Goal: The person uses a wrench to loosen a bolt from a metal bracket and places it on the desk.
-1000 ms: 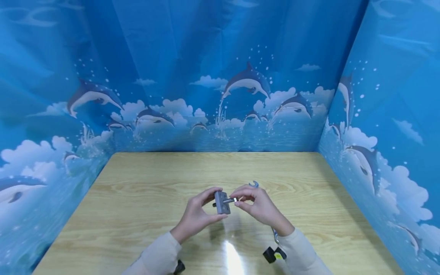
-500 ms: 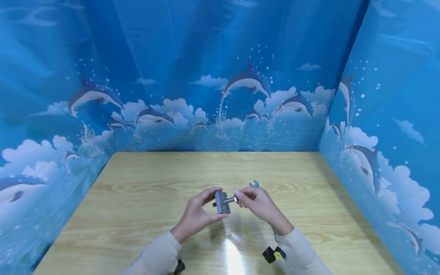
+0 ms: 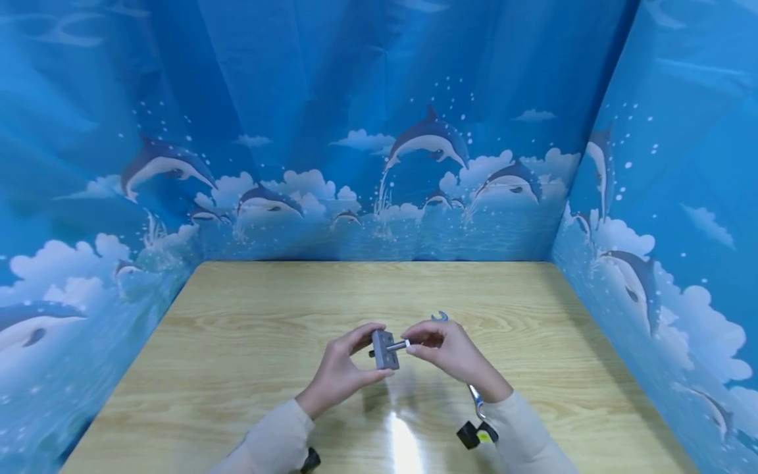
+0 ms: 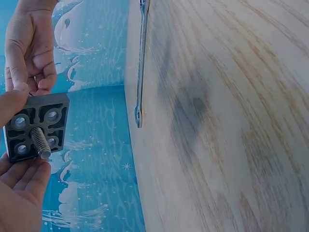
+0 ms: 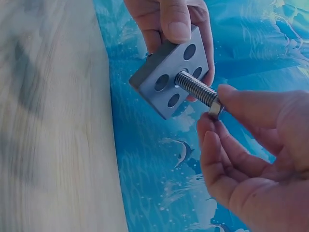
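My left hand (image 3: 340, 372) grips a grey square plate (image 3: 385, 351) by opposite edges, thumb on one side and fingers on the other, holding it above the table. Several round holes surround the plate's centre. A threaded hex bolt (image 5: 197, 89) passes through the middle hole; its shank end (image 4: 41, 145) sticks out of the ribbed face in the left wrist view. At the bolt's hex head (image 5: 216, 109), my right hand (image 5: 260, 159) pinches with thumb and fingertips. A length of thread shows between the head and the plate.
On the wooden table (image 3: 266, 316) lies a wrench (image 4: 141, 63), partly hidden by the right hand and forearm in the head view; its open end (image 3: 439, 316) shows beyond the hand. Blue dolphin-print curtains (image 3: 379, 131) enclose the table's back and sides.
My right fingers have shifted around the bolt head: the thumb came forward over it half a second ago and is now drawn back. My left hand keeps the plate nearly still.
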The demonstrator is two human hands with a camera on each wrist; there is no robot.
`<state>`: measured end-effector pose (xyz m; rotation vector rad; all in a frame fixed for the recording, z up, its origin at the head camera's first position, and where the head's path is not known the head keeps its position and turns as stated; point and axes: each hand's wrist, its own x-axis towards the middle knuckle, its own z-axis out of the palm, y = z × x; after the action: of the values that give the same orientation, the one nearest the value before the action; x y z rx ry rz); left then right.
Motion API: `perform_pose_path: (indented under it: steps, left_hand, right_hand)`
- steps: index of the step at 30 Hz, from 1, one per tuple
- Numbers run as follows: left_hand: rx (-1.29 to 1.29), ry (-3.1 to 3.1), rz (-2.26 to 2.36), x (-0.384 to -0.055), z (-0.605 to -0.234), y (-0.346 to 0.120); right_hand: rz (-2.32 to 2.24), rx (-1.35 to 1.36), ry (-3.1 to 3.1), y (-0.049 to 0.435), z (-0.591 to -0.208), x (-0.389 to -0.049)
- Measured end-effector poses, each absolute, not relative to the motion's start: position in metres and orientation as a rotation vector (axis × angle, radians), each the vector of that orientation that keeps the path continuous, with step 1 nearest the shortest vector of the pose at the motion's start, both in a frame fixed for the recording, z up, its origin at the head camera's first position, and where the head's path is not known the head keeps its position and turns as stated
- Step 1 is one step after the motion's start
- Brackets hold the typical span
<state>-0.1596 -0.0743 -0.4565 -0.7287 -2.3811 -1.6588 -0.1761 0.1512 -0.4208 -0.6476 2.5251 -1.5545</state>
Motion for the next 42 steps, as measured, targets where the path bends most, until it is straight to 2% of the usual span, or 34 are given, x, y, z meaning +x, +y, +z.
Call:
perform_pose_path:
  steps: [8, 18, 28, 36, 42]
  left_hand:
    - [-0.726, -2.391, -1.638, -0.16, -0.456, -0.073]
    - [-0.729, -2.378, -1.628, -0.16, -0.456, -0.073]
    - [-0.729, -2.388, -1.656, -0.159, -0.455, -0.073]
    - [-0.739, -2.371, -1.654, -0.159, -0.457, -0.073]
    - [-0.743, -2.368, -1.66, -0.159, -0.456, -0.072]
  right_hand:
    - [-1.537, -0.717, 2.548, 0.154, -0.422, -0.176]
    - [-1.614, -0.516, 2.446, 0.154, -0.423, -0.178]
    - [-1.544, -0.46, 2.44, 0.149, -0.423, -0.177]
    - [-1.582, -0.677, 2.6, 0.146, -0.416, -0.168]
    - [-1.632, -0.714, 2.579, 0.149, -0.42, -0.17]
